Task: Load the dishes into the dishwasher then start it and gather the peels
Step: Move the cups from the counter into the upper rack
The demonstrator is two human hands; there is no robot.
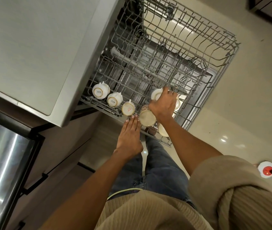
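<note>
— Well, what is seen from above?

— A grey wire dishwasher rack (173,52) is seen pulled out over a pale glossy tiled floor (251,100), beside a grey countertop slab (37,47). Three white upturned cups are lined along the rack's near left edge: a gold-rimmed white cup with printed lettering on its base (100,92), a second white lettered cup (114,100) just beside it, and a smaller white cup with red marks on its base (128,109) next in the row.

— And the hands?

— The left hand (130,133) is held flat, fingers straight and pressed together, its fingertips (132,118) reaching the rack's front edge just below the red-marked cup; whether the cup itself is touched cannot be told. The right hand (163,105) is laid over a white round cup (156,94) further right in the rack, with fingers curled round it.

— Is anything else loaded?

— A cream patterned mug (146,119) is seen lying just below the right hand's wrist, touching the left fingertips' side of the rack. A further cream dish (163,131) is partly hidden under the right forearm, and another pale piece (178,103) shows beyond the right hand; their shape cannot be made out.

— What surrounds it?

— Blue jeans (158,165) and a beige ribbed sweater (148,211) are seen below. A stainless steel appliance front (4,163) is seen at lower left. A red-and-white round plug socket (266,169) with a dark cable lies on the floor at right.
</note>
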